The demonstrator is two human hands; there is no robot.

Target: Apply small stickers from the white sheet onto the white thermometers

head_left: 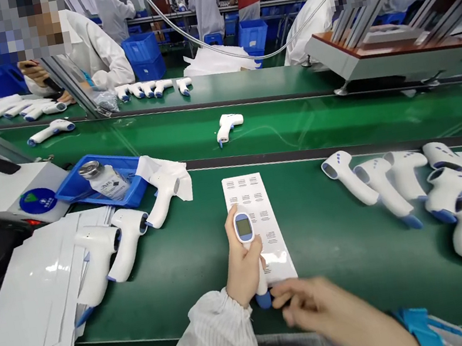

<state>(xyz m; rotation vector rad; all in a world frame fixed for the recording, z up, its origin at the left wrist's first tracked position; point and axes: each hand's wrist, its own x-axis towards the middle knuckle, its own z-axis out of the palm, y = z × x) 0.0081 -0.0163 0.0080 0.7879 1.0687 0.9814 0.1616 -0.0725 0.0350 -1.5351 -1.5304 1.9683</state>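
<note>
Head view is showing a white handheld thermometer [244, 227] at the middle of the bench, its small screen facing up and its blue-tipped handle pointing towards the person. The left hand [240, 264] is wrapping around that handle. The right hand [309, 301] is blurring near the handle's end, fingers partly curled; whether it is touching or pinching anything, I cannot tell. Beneath, a printed label sheet [264, 215] is lying on the green bench [331, 286], the left hand and thermometer covering part of its left side.

To the right, a cluster of similar thermometers [454, 184] is crowding the bench. To the left, two thermometers [127, 242] are lying beside a stack of white sheets [27, 310], the nearer one overlapping it. Another thermometer [162, 200] is resting against a white cloth [184, 181], just beside a blue tray [137, 198] holding a bottle [110, 183].

Beyond, a single thermometer [229, 122] is lying on a green belt [152, 130]. Farther off, a metal post [70, 88] is partly blocking a seated person [101, 58], and a white cable [264, 57] is hanging across the background.
</note>
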